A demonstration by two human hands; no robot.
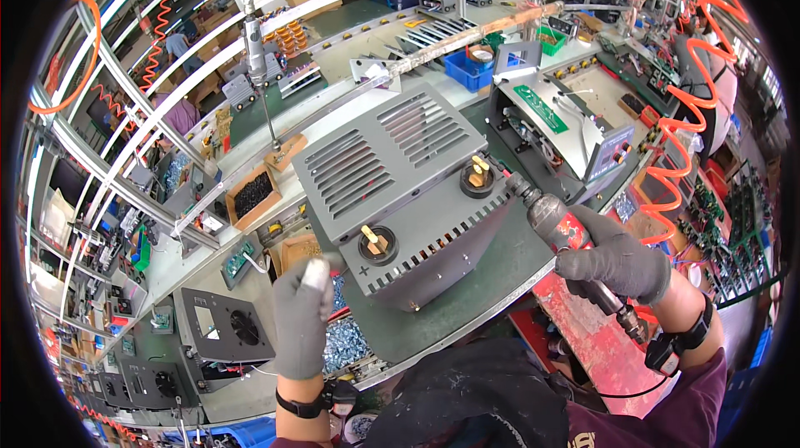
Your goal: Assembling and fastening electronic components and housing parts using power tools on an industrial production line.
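Observation:
A dark grey metal case (pixel 392 173) with slotted vents stands in front of me on the green mat. Two round black sockets with brass bolts sit on its near face, one at the left (pixel 377 245) and one at the right (pixel 478 178). My right hand (pixel 617 255), in a grey glove, is closed round a red and black air driver (pixel 554 216). The driver's front end lies close to the case's right corner. My gloved left hand (pixel 302 323) is held off the case's lower left corner, its fingers curled in and slightly blurred. What they hold, if anything, is hidden.
An opened unit with a green circuit board (pixel 542 108) stands behind right. At the left lie a box of black screws (pixel 252 196) and a fan-fitted panel (pixel 227 325). Small silver screws (pixel 346 344) lie near my left hand. An orange coiled hose (pixel 687 127) hangs at right.

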